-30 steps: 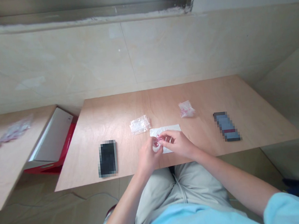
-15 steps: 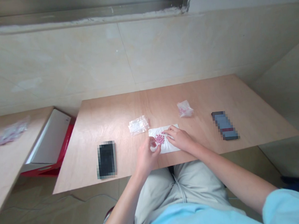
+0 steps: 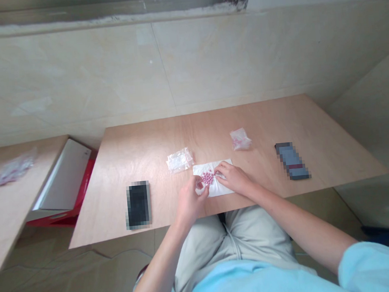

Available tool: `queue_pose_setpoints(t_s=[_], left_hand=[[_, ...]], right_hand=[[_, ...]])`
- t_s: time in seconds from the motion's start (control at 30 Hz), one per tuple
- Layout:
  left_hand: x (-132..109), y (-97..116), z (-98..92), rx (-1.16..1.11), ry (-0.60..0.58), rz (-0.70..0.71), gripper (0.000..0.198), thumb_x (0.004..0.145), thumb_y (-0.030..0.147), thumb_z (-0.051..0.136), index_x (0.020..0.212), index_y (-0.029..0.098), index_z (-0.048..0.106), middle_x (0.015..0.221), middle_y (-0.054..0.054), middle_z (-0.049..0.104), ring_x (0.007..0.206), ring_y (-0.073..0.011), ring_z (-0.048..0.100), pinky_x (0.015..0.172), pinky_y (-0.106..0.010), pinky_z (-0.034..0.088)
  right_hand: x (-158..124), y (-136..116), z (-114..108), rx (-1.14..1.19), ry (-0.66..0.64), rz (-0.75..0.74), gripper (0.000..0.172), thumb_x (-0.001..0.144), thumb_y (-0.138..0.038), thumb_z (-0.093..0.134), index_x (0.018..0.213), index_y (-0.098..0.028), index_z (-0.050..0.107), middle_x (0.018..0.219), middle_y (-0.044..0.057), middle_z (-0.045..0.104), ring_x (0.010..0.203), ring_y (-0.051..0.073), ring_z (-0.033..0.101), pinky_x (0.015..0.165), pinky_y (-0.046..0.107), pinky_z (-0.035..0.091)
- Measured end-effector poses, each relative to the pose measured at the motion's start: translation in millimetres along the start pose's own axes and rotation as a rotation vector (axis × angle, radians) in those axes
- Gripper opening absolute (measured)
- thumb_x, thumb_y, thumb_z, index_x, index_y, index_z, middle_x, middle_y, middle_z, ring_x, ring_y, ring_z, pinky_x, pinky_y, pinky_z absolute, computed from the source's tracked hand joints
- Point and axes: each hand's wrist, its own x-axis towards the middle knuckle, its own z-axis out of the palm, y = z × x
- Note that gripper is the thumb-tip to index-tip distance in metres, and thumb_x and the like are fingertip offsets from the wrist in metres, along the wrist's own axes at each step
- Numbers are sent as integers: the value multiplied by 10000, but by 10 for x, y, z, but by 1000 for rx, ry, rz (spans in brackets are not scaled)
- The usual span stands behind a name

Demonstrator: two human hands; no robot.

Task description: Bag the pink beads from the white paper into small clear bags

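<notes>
Pink beads [image 3: 207, 178]: loose heap on the left half of a white sheet [image 3: 221, 190], which is the landmark here. Sheet probably serves as a pale ground against which small pieces show up and roll less.

Left hand [image 3: 189, 195] at the sheet's left edge, thumb and forefinger curved beside the heap, seemingly as a fence. Whether they pinch something clear, cannot tell; the gap is blurred. Right hand [image 3: 233, 178] over the sheet's right part, fingertips bunched at the heap's right side, perhaps for picking single beads; whether closed on one, cannot tell. Palm covers part of the sheet.

Beyond the sheet, to its upper left: clear packets [image 3: 180, 160], contents unreadable. To its upper right: small bag [image 3: 240, 139] with something pink inside, likely set aside within reach.

Farther out, left and right of the sheet: dark device [image 3: 138, 205] and phone-like slab [image 3: 291, 161], both pixelated, details lost.
</notes>
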Motion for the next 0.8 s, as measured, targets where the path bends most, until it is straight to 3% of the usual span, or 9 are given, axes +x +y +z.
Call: queue_pose_setpoints(t_s=[0.2, 0.43, 0.53, 0.67, 0.8], left_hand=[[-3, -14, 20, 14, -5, 7, 180, 898, 333, 613, 1041, 236, 565, 872, -14, 651, 811, -192, 632, 745, -308, 469], [-6, -1, 11, 26, -12, 1, 193, 900, 353, 610, 1044, 232, 571, 876, -23, 659, 820, -203, 641, 746, -319, 481], [-9, 2, 10, 30, -20, -4, 194, 893, 343, 615, 1044, 229, 573, 886, -28, 664, 824, -205, 647, 740, -320, 485], [-20, 6, 32, 36, -16, -10, 189, 882, 324, 623, 1037, 231, 570, 900, -23, 671, 813, -199, 645, 718, -313, 473], [-26, 7, 68, 16, -14, -7, 186, 885, 328, 621, 1035, 233, 569, 910, -16, 674, 818, -193, 645, 719, -310, 467]], right_hand=[[-3, 2, -28, -2, -6, -6, 271, 956, -258, 622, 1225, -239, 648, 1151, 60, 643, 950, 172, 655, 840, 262, 490], [1, 2, -22, 17, 31, 14, 114, 959, -246, 604, 978, -204, 708, 1045, 58, 679, 877, 166, 660, 786, 262, 477], [36, -9, -43, 156, 114, 46, 86, 926, -252, 633, 911, -197, 696, 958, 45, 703, 808, 163, 647, 763, 271, 481], [62, -187, -141, 471, 234, 151, 195, 954, -348, 578, 911, -186, 678, 829, 29, 707, 705, 157, 626, 665, 262, 483], [30, -419, -205, 611, 84, 47, 205, 957, -359, 582, 992, -198, 706, 943, 34, 737, 764, 152, 650, 659, 245, 493]])
